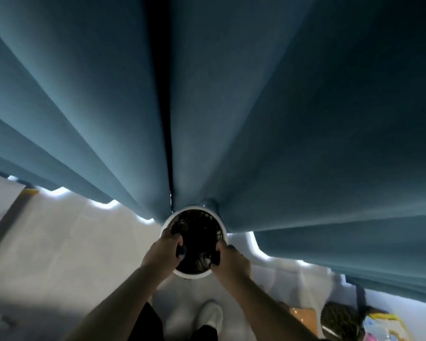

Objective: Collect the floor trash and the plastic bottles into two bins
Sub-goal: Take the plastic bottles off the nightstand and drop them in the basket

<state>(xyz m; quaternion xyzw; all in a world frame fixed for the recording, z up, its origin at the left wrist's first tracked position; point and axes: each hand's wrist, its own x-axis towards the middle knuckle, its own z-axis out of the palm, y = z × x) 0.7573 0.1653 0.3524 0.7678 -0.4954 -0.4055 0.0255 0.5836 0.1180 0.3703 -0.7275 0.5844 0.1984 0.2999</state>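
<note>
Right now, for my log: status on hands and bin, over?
Both on the rim: left hand, right hand. White-rimmed bin at blue curtain hem. Curtain crowds far side.

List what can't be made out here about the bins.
Head view only.
1. Inside of the held bin: too dark; the left hand and right hand cover parts of its rim.
2. Second bin, lower right: blurred and cut by the frame edge; contents unclear.

Teal curtain (pixel 256 94) hangs down to pale floor (pixel 59 242).
</note>
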